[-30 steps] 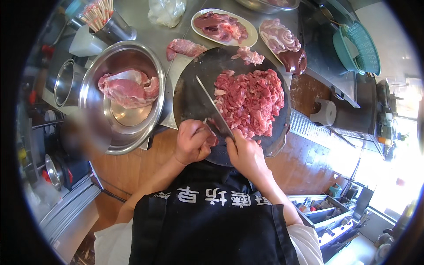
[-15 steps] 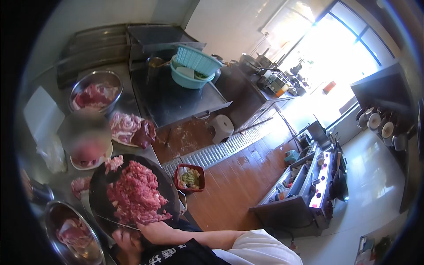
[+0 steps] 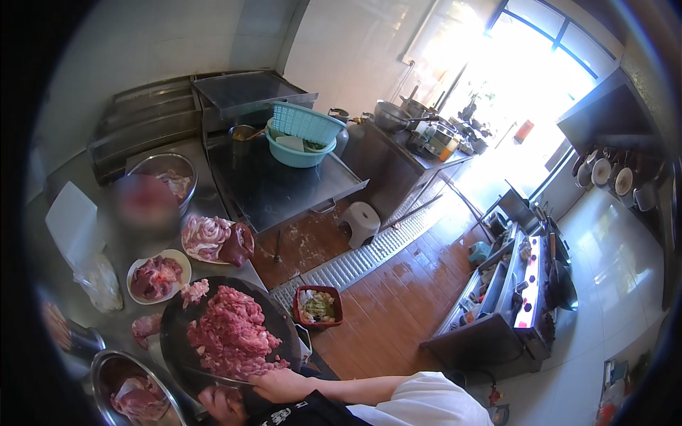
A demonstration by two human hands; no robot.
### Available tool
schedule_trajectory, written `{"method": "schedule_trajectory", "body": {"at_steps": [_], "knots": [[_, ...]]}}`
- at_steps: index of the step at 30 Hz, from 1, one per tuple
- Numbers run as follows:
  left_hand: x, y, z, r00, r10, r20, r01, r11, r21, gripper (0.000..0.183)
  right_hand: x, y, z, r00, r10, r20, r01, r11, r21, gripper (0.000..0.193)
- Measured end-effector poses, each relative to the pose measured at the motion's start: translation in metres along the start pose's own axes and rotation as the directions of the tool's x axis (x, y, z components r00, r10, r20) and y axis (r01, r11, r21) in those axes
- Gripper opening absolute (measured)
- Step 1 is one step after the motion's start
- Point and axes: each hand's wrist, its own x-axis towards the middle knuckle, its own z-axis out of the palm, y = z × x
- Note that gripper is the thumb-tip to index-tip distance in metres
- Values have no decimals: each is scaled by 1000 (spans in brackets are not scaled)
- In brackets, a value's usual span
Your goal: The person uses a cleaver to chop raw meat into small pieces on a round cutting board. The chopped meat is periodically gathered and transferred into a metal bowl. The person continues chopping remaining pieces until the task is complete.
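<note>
1 knife [image 3: 213, 375], 1 round chopping board [image 3: 175, 338], 1 heap of cut meat [image 3: 231, 330]

Right hand [image 3: 281, 385] closed around the knife's handle end, at the near edge of the board. Blade runs leftward from the fist, over the near part of the board; cannot tell if its edge touches.

Left hand [image 3: 222, 403] just beside the blade, nearer the body, fingers curled. Cannot tell whether they clamp anything; the underside is hidden.

Cut meat sits on the board, spread from the middle toward the right hand. 1 small pale lump [image 3: 195, 292] at the board's far edge. 1 meat piece [image 3: 146, 329] on the metal table [image 3: 116, 331], just left of the board.

Left of the hands: 1 steel bowl [image 3: 99, 370] with 1 large chunk of meat [image 3: 139, 399] inside. Beyond it, 1 metal cup [image 3: 87, 343] of chopsticks, tilted in this view.

Farther back: 1 white plate [image 3: 133, 285] bearing red meat [image 3: 157, 277]; pale folded meat [image 3: 204, 237] beside a dark red piece [image 3: 239, 246]. 1 plastic bag [image 3: 99, 284] left of the plate.

Right of the board, lower down: 1 red bin [image 3: 337, 322] holding scraps.
</note>
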Motion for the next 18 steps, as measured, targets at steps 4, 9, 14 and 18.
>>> {"method": "schedule_trajectory", "body": {"at_steps": [4,9,14,18], "knots": [[-6,-1,5,1000,8,1,-8,1000,19,25,0,-10,6,1000,2,-11,-3,998,-70,19],[-19,-11,27,993,-100,-59,98,995,-28,31,44,-18,15,998,-32,48,42,977,-208,18],[-15,-16,19,983,-32,-181,49,995,89,24,38,6,9,952,-106,288,197,931,-308,17],[-7,-9,10,993,-73,-94,72,997,-18,23,4,-22,-27,986,166,-6,-166,983,-75,15]]}}
